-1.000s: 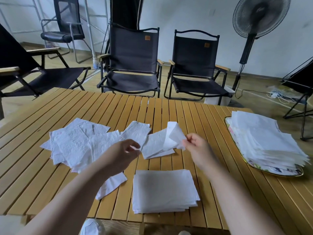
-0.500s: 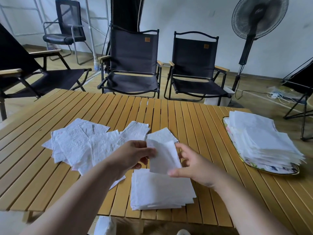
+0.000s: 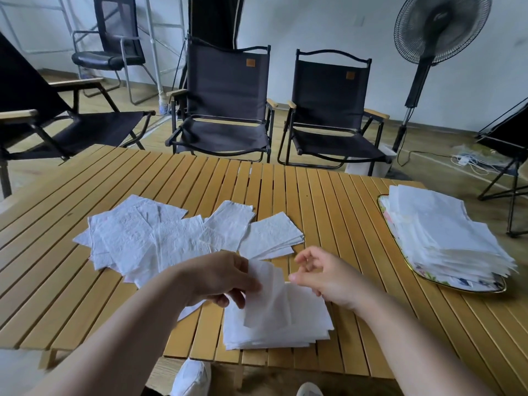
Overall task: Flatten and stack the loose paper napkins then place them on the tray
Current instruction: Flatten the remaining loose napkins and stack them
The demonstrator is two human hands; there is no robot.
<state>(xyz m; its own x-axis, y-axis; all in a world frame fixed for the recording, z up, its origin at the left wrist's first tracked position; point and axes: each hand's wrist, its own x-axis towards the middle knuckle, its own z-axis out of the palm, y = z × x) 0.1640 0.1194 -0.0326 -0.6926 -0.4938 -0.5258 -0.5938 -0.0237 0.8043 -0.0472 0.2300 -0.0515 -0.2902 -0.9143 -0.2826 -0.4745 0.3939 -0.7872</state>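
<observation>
My left hand (image 3: 220, 277) pinches one white paper napkin (image 3: 267, 295), which hangs over a neat stack of flattened napkins (image 3: 303, 324) near the table's front edge. Just right of that napkin, my right hand (image 3: 323, 277) hovers with loosely curled fingers and holds nothing. Several loose napkins (image 3: 148, 238) lie spread over the slatted wooden table (image 3: 343, 224) behind my hands. At the right, a gold-rimmed floral tray (image 3: 471, 287) carries a tall pile of napkins (image 3: 445, 235).
Two black folding chairs (image 3: 225, 110) stand beyond the table's far edge, with another at the left. A standing fan (image 3: 434, 30) is at the back right, with cables on the floor. White shoes (image 3: 191, 378) show below the table's front edge.
The napkin picked from the loose pile has come down toward the front stack. My right hand has let go of it, and only my left hand holds it now.
</observation>
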